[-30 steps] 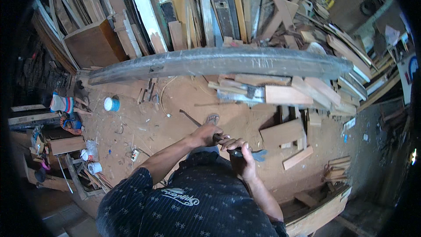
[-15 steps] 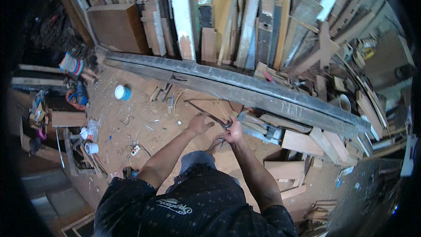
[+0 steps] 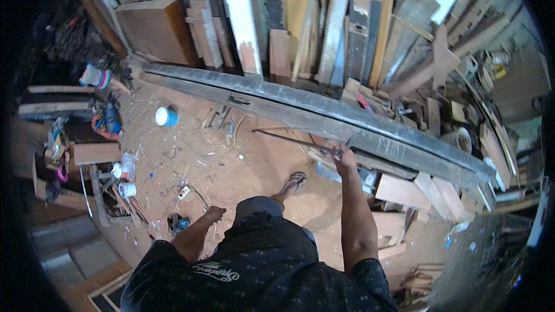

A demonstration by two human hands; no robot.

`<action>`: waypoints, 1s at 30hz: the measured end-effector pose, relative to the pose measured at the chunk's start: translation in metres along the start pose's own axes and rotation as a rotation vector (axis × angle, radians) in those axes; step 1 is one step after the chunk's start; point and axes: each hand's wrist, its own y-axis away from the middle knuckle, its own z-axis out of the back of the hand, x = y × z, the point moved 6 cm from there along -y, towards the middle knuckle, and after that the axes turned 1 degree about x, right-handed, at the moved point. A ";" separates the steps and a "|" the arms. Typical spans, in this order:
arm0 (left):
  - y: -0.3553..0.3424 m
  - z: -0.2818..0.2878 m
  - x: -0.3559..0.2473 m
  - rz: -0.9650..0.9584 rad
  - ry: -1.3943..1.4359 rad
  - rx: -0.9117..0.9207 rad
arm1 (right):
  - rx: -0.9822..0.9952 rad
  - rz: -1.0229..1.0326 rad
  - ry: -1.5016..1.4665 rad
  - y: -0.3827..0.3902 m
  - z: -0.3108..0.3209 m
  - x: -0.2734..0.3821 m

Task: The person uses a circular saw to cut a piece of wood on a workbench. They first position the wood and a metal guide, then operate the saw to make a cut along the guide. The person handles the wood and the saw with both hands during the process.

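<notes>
Right hand (image 3: 346, 160) out front, fingers closed round one end of a long dark tool (image 3: 295, 138); the left hand (image 3: 215, 214) hangs low, near the body and well apart from it. Its fingers seem curled, though it is too small and blurred for me to tell whether they close on anything. From where I stand, the step in hand looks like one-handed handling of that tool beside the big timber beam (image 3: 312, 122). Any move from this position would, I'd judge, call for a firm right grip and some care with the thin free end, since the left hand gives it no support.

From the right hand the tool runs off to the left, its far tip ahead of the left hand and well apart from it. Just past the right hand, the beam slants across. Pale boards (image 3: 403, 190) lie to that hand's right. Between the hands, a sandalled foot (image 3: 296, 180) rests on the sandy floor (image 3: 260, 167). Left of the left hand lies a power strip (image 3: 184, 192); farther ahead sits a white and blue bucket (image 3: 166, 117).
</notes>
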 end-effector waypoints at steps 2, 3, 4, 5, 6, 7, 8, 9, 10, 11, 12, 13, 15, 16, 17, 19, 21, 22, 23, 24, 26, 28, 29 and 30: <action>-0.006 0.008 -0.036 0.041 0.093 0.007 | -0.372 0.014 0.099 0.031 0.034 0.024; -0.004 0.014 -0.056 0.090 0.163 0.002 | -0.234 -0.036 0.244 0.047 0.033 0.037; -0.009 0.020 -0.077 0.062 0.142 0.012 | -0.224 -0.048 0.197 0.064 0.035 0.042; -0.019 0.028 -0.098 0.029 0.114 0.020 | -0.217 -0.053 0.143 0.084 0.038 0.044; -0.031 0.037 -0.121 -0.004 0.087 0.025 | -0.206 -0.054 0.089 0.101 0.044 0.042; -0.046 0.047 -0.151 -0.082 0.052 0.026 | -0.226 -0.042 0.070 0.125 0.052 0.040; -0.061 0.055 -0.180 -0.161 0.017 0.033 | -0.290 -0.027 0.053 0.151 0.064 0.032; -0.082 0.064 -0.206 -0.241 0.017 0.000 | -0.347 -0.016 -0.005 0.176 0.082 0.017; -0.102 0.070 -0.231 -0.319 0.017 -0.029 | -0.410 -0.027 -0.057 0.204 0.098 0.000; -0.104 0.076 -0.268 -0.368 0.064 -0.060 | -0.486 -0.029 -0.144 0.229 0.127 -0.030; -0.101 0.080 -0.305 -0.411 0.111 -0.090 | -0.539 -0.010 -0.200 0.255 0.158 -0.066; -0.107 0.080 -0.329 -0.494 0.155 -0.065 | -0.663 -0.024 -0.327 0.286 0.170 -0.092; -0.126 0.072 -0.369 -0.587 0.201 0.036 | -0.810 -0.053 -0.413 0.353 0.195 -0.155; -0.137 0.064 -0.381 -0.591 0.219 0.096 | -0.888 -0.083 -0.435 0.385 0.201 -0.183; -0.136 0.055 -0.396 -0.599 0.228 0.164 | -0.975 -0.108 -0.465 0.418 0.208 -0.218; -0.117 0.027 -0.412 -0.524 0.245 0.140 | -1.038 -0.163 -0.512 0.477 0.224 -0.287; -0.100 0.005 -0.412 -0.492 0.230 0.148 | -1.110 -0.173 -0.452 0.536 0.230 -0.350; -0.103 -0.006 -0.400 -0.505 0.199 0.153 | -1.133 -0.211 -0.449 0.550 0.220 -0.367; -0.103 -0.016 -0.394 -0.526 0.166 0.157 | -1.153 -0.241 -0.449 0.561 0.205 -0.380; -0.090 -0.027 -0.387 -0.555 0.117 0.179 | -1.182 -0.275 -0.446 0.574 0.194 -0.398; -0.057 -0.051 -0.370 -0.611 0.016 0.229 | -1.222 -0.239 -0.524 0.591 0.179 -0.432; -0.024 -0.063 -0.349 -0.481 -0.223 0.179 | -1.215 -0.180 -0.563 0.607 0.168 -0.463; -0.006 -0.069 -0.336 -0.413 -0.341 0.147 | -1.185 -0.140 -0.560 0.613 0.164 -0.475; -0.029 -0.086 -0.310 -0.391 -0.243 0.159 | -1.157 -0.100 -0.555 0.622 0.160 -0.486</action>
